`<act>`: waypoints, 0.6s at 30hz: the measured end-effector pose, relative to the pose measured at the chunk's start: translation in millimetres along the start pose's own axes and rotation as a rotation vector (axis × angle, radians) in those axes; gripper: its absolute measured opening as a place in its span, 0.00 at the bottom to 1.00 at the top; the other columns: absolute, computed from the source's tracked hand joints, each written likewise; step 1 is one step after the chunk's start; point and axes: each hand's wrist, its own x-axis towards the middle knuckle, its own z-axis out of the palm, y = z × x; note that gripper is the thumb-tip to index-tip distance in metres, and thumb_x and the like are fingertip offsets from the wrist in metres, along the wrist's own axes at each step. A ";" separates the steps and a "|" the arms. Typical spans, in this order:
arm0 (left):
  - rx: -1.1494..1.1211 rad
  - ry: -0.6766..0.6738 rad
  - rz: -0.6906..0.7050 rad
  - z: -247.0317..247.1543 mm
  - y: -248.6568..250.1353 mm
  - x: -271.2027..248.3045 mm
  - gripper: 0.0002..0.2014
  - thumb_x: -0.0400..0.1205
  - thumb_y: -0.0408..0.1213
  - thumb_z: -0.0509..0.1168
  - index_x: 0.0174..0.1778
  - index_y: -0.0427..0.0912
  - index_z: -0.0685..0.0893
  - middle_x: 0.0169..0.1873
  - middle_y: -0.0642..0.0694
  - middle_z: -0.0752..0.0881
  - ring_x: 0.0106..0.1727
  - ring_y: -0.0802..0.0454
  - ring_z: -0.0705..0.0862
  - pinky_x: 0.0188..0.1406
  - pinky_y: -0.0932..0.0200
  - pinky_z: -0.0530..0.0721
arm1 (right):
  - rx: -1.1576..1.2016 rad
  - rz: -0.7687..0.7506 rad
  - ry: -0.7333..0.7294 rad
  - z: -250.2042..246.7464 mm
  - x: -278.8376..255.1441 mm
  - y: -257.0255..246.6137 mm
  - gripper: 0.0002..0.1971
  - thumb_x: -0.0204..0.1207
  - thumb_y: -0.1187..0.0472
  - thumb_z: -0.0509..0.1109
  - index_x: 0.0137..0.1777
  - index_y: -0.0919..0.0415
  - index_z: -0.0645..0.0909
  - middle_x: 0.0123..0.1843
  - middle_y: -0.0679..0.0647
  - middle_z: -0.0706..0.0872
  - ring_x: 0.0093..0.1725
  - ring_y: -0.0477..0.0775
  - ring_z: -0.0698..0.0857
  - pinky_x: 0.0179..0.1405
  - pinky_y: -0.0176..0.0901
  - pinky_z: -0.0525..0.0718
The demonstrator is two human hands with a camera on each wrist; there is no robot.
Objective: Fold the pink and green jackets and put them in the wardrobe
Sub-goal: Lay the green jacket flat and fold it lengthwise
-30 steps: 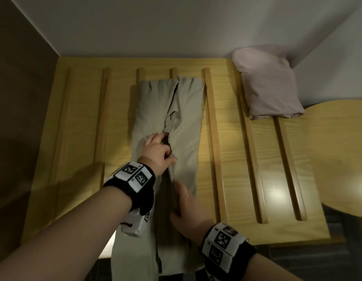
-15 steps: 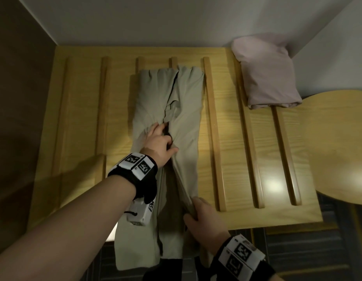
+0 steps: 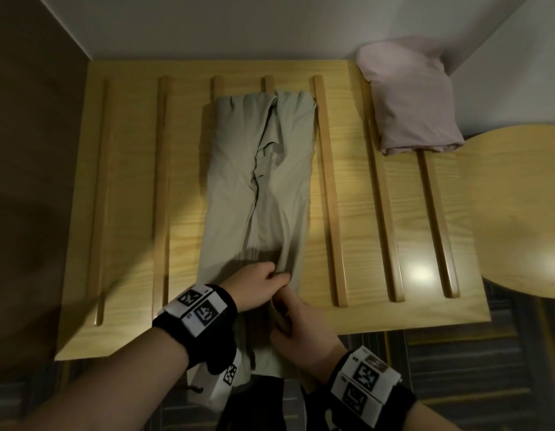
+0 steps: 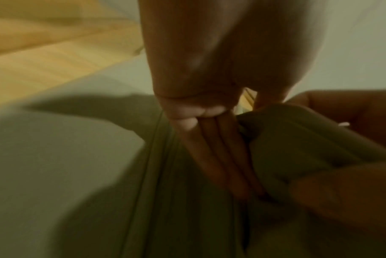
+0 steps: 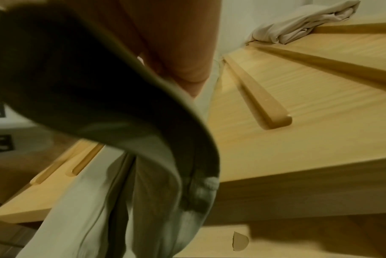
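The green jacket (image 3: 260, 169) lies lengthwise on the slatted wooden table (image 3: 130, 213), folded into a narrow strip, its lower end hanging over the front edge. My left hand (image 3: 263, 281) pinches a fold of the green jacket (image 4: 55, 157) near that edge. My right hand (image 3: 298, 325) grips the hanging part of the green jacket (image 5: 143, 148) just below the left hand. The pink jacket (image 3: 409, 98), folded, sits at the table's far right corner, also seen as the pink jacket (image 5: 302, 22) in the right wrist view.
Raised wooden slats (image 3: 329, 188) run front to back across the table. A round wooden tabletop (image 3: 524, 213) adjoins on the right. White walls (image 3: 270, 23) close the back and right; a dark panel (image 3: 27, 150) stands on the left.
My left hand slid from the jacket's middle down to its lower part near the front edge. My right hand has taken hold of the hanging end beside it.
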 end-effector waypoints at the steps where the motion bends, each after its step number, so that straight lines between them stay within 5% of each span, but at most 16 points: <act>1: -0.112 -0.050 -0.035 -0.4 -2.0 -4.8 0.21 0.82 0.58 0.55 0.43 0.45 0.82 0.36 0.53 0.81 0.41 0.56 0.81 0.44 0.60 0.76 | 0.005 -0.001 0.015 -1.5 -0.9 -0.2 0.25 0.71 0.65 0.66 0.68 0.54 0.68 0.50 0.42 0.78 0.51 0.45 0.82 0.43 0.19 0.71; 6: -0.354 -0.301 -0.164 8.4 4.3 -24.4 0.39 0.62 0.78 0.45 0.51 0.56 0.86 0.55 0.53 0.87 0.59 0.57 0.83 0.64 0.58 0.75 | 0.043 0.030 0.085 -14.5 -5.9 1.2 0.21 0.75 0.62 0.67 0.68 0.55 0.70 0.51 0.46 0.85 0.50 0.44 0.84 0.52 0.36 0.83; 9: -0.378 -0.306 -0.203 23.6 10.3 -29.1 0.57 0.53 0.82 0.43 0.71 0.47 0.77 0.69 0.45 0.79 0.71 0.50 0.75 0.77 0.49 0.65 | 0.029 0.028 0.094 -18.3 -9.8 1.0 0.19 0.76 0.61 0.67 0.67 0.55 0.71 0.51 0.48 0.85 0.50 0.47 0.85 0.52 0.39 0.84; 12: -0.451 -0.267 -0.160 32.1 12.0 -35.0 0.60 0.51 0.83 0.43 0.75 0.49 0.70 0.74 0.46 0.74 0.75 0.51 0.70 0.80 0.49 0.62 | 0.041 0.045 0.080 -20.9 -12.5 0.8 0.16 0.77 0.62 0.66 0.63 0.53 0.71 0.51 0.51 0.86 0.50 0.47 0.86 0.53 0.44 0.85; 15: -0.599 -0.223 -0.165 33.6 1.0 -42.1 0.49 0.55 0.80 0.48 0.69 0.56 0.76 0.67 0.52 0.79 0.69 0.55 0.76 0.75 0.53 0.69 | 0.071 0.097 0.085 -24.3 -13.8 1.0 0.09 0.78 0.62 0.66 0.54 0.50 0.70 0.46 0.53 0.86 0.45 0.48 0.86 0.49 0.48 0.86; 18: -0.705 -0.123 -0.165 30.4 -14.2 -49.1 0.32 0.59 0.75 0.50 0.47 0.59 0.83 0.43 0.62 0.88 0.46 0.68 0.87 0.46 0.70 0.81 | 0.106 0.133 0.040 -27.7 -14.1 0.9 0.09 0.78 0.60 0.66 0.51 0.48 0.68 0.46 0.53 0.86 0.45 0.49 0.86 0.48 0.46 0.87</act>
